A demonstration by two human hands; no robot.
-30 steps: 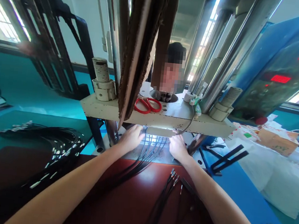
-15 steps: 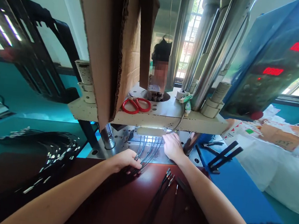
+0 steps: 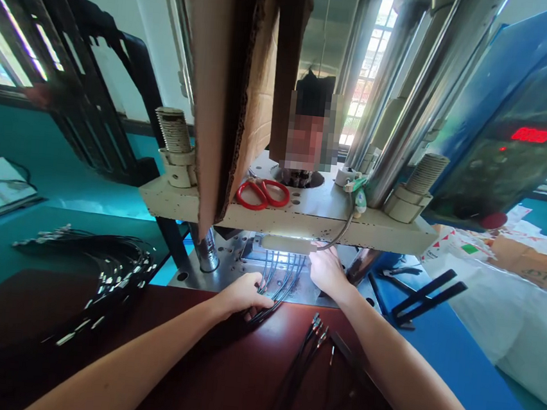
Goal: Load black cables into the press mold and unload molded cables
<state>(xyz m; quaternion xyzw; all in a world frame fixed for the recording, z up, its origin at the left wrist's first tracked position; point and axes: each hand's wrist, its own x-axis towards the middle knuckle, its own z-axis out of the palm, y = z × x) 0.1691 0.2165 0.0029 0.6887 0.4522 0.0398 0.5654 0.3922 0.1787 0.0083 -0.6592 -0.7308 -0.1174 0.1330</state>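
Thin black cables (image 3: 289, 282) run down in a spread row from the lit gap of a press (image 3: 381, 233). My left hand (image 3: 244, 294) is closed around their lower lengths at the table's front-facing edge. Up at the right end of that row, my right hand (image 3: 328, 271) reaches under the press's upper plate. Its fingertips are hidden by the plate and glare, so their grip does not show. Beneath both lies the steel base plate (image 3: 227, 258).
Red-handled scissors (image 3: 263, 194) rest on the upper plate beside a cardboard sheet (image 3: 216, 128). A cable bundle (image 3: 122, 268) lies left; more cables (image 3: 311, 337) lie in front. A blue control box (image 3: 518, 125) stands right. A person's reflection shows in the press.
The view has shifted, so the scene sits slightly farther right. My left hand still grips the cables, and my right hand stays at the press gap.
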